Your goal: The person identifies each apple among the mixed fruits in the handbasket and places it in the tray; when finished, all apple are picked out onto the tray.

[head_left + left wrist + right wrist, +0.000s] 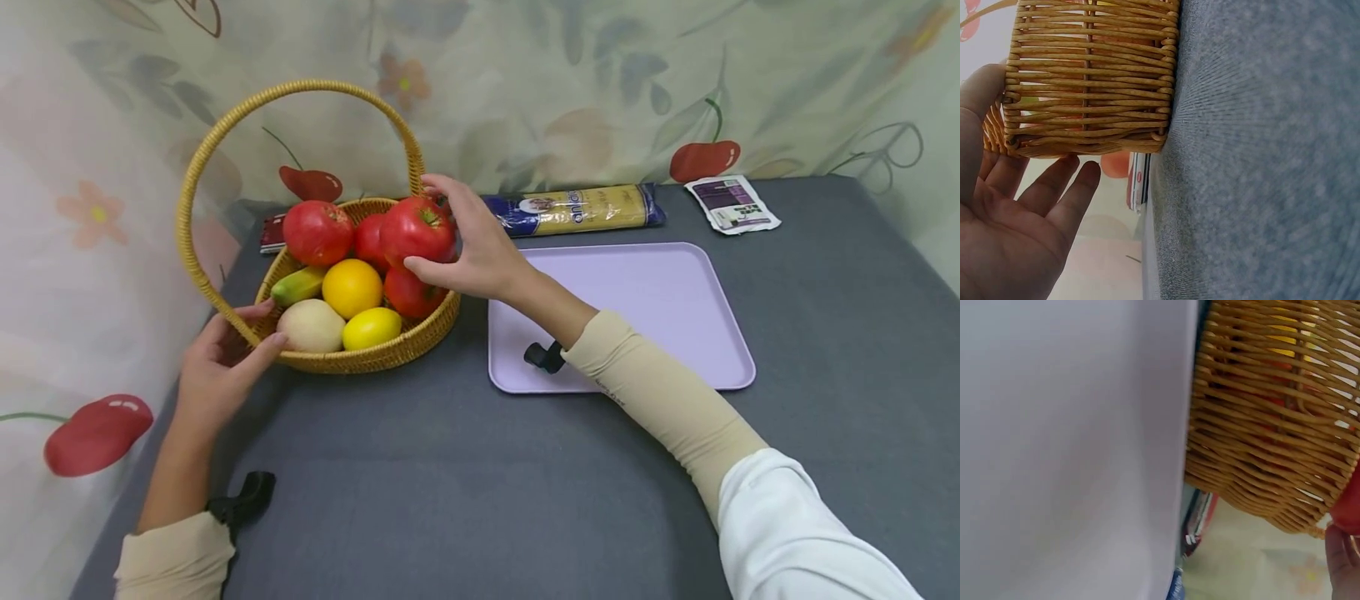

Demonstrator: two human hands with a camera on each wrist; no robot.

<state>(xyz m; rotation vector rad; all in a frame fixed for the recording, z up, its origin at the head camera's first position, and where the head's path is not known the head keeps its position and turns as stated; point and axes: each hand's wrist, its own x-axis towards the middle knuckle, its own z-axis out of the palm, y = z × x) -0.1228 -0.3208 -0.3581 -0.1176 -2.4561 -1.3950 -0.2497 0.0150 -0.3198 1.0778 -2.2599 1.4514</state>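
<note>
A wicker basket (375, 360) with a tall arched handle stands on the left of the table. My left hand (213, 367) holds its near left rim at the foot of the handle; the left wrist view shows the thumb at the rim and the other fingers (1063, 194) spread past the wicker side. At the basket's right side, my right hand (480, 242) grips a large red tomato (416, 233), thumb in front and fingers behind. Around it lie a pomegranate (318, 233), an orange (352, 288), a lemon (372, 329), a pale round fruit (311, 326) and a green-yellow banana-like fruit (297, 286).
A lilac tray (637, 317) lies right of the basket, under my right forearm. Behind it are a blue-and-yellow pasta packet (577, 210) and a small white-and-purple pouch (733, 204). A dark red packet (272, 233) shows behind the basket. Patterned cloth hangs along the back.
</note>
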